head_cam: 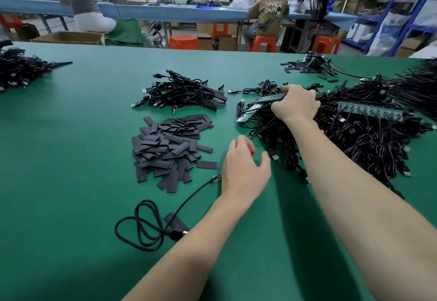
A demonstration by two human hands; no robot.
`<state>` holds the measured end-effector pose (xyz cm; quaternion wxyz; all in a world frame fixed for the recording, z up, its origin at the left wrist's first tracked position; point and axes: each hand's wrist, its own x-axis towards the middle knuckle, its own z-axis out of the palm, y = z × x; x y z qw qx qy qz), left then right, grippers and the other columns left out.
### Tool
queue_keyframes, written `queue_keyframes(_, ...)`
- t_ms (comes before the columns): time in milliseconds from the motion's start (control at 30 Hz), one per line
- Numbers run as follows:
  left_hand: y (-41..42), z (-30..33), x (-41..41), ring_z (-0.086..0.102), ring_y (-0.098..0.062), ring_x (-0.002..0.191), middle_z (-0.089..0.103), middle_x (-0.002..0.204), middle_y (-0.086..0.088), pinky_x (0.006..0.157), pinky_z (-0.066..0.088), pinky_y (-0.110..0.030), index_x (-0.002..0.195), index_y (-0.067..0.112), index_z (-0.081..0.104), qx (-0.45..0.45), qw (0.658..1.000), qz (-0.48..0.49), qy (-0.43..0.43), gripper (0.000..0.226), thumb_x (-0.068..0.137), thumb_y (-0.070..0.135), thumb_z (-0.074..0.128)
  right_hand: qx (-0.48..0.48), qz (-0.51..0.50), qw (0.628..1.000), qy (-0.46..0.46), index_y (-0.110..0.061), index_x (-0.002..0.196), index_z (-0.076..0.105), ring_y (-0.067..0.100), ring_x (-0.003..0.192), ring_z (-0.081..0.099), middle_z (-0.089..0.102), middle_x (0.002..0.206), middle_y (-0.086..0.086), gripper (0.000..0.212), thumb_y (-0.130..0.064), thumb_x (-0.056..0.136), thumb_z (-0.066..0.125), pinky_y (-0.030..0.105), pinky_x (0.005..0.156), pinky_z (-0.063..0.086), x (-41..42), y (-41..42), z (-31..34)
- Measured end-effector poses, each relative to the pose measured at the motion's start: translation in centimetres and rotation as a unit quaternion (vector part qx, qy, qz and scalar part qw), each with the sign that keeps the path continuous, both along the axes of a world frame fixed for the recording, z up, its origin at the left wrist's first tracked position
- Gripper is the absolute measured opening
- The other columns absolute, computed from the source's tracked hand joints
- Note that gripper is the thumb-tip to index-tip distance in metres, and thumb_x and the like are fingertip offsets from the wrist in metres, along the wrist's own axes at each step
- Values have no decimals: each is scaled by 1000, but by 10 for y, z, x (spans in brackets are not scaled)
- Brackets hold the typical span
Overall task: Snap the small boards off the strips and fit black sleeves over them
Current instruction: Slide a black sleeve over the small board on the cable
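Right hand (296,104): fingers curled onto the board strip (260,108) on the cable pile, right side of bench (71,135) | Left hand (244,170): relaxed, grip empty | Sleeves (170,147): heap at centre | Advice: hold strip near one board, bend gently.

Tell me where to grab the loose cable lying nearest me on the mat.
Grip the single cable on its straight run between the coiled loops and the small bare board, coming from above. That stretch lies alone on the green mat; the board end sits right beside the left hand.
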<state>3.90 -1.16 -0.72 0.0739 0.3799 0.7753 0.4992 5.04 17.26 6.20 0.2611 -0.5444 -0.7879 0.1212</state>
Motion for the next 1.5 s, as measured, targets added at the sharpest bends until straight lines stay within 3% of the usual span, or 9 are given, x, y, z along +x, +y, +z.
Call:
queue_keyframes(300, -7, 18, -10, 59, -28, 104, 63, 107, -4, 80, 40, -38, 99, 19, 51, -216, 950, -5, 226, 29, 97, 48, 51, 83, 5, 996, 32, -30, 116, 75, 31, 122, 51, 74, 112, 2, 23, -36, 98, 62, 43, 98, 36, 1, 6, -5)
queue_keyframes(500, -12, 28, -11, 65, -30, 102, 66, 108, -7, 70, 34, -33, 92, 22, 47, -301, 916, 0, 266, 28, 100, 49, 48, 181, 62, 976, 105, -29, 109, 79, 31, 100, 61, 77, 98, 1, 22, -37, 96, 64, 38, 84, 46, 19, -12, -2)
queue_keyframes(600, -13, 33, -10, 64, -32, 103, 65, 107, -8, 70, 36, -33, 98, 19, 56, -311, 915, -12, 256, 30, 101, 48, 48, 205, 101, 964, 139, -29, 106, 79, 30, 92, 62, 75, 91, 2, 21, -38, 96, 64, 39, 76, 51, 27, -31, 2)
queue_keyframes(767, -13, 36, -12, 63, -33, 101, 42, 84, -4, 70, 38, -34, 90, 15, 45, -328, 919, -39, 214, 34, 101, 47, 50, 226, 120, 947, 196, -32, 102, 80, 23, 87, 57, 68, 83, -2, 18, -41, 95, 66, 36, 70, 47, 32, -57, 10)
queue_keyframes(900, -14, 36, -12, 63, -32, 97, 58, 94, -5, 72, 37, -34, 91, 18, 49, -302, 914, -70, 262, 30, 100, 46, 50, 203, 99, 944, 240, -33, 101, 79, 18, 90, 52, 55, 86, -4, 17, -43, 93, 68, 30, 66, 37, 34, -58, 11)
queue_keyframes(1100, -12, 23, -11, 54, -28, 81, 63, 92, -2, 71, 37, -35, 86, 20, 48, -245, 927, -106, 264, 28, 98, 46, 51, 155, 118, 971, 141, -25, 115, 71, 23, 88, 65, 66, 113, -1, 27, -41, 100, 56, 31, 74, 45, 24, -37, 16)
queue_keyframes(1200, -11, 18, -14, 49, -26, 75, 58, 83, 1, 69, 36, -34, 82, 21, 46, -223, 936, -104, 253, 29, 97, 45, 52, 117, 173, 971, 113, -23, 113, 76, 26, 91, 70, 75, 107, 0, 26, -37, 99, 60, 37, 84, 55, 16, -26, 28)
queue_keyframes(1367, -9, 13, -15, 49, -26, 75, 57, 80, 3, 68, 35, -34, 78, 23, 44, -211, 941, -103, 244, 28, 96, 43, 52, 146, 178, 943, 241, -11, 110, 78, 14, 71, 64, 77, 92, 5, 22, -22, 99, 63, 41, 79, 58, -2, -19, 33)
queue_keyframes(1500, -7, 11, -16, 49, -27, 76, 59, 81, 2, 68, 34, -34, 78, 23, 43, -202, 946, -98, 234, 28, 95, 43, 54, 212, 183, 895, 348, -10, 119, 75, -4, 71, 58, 77, 103, -1, 25, -18, 98, 62, 17, 72, 51, -10, -23, 54)
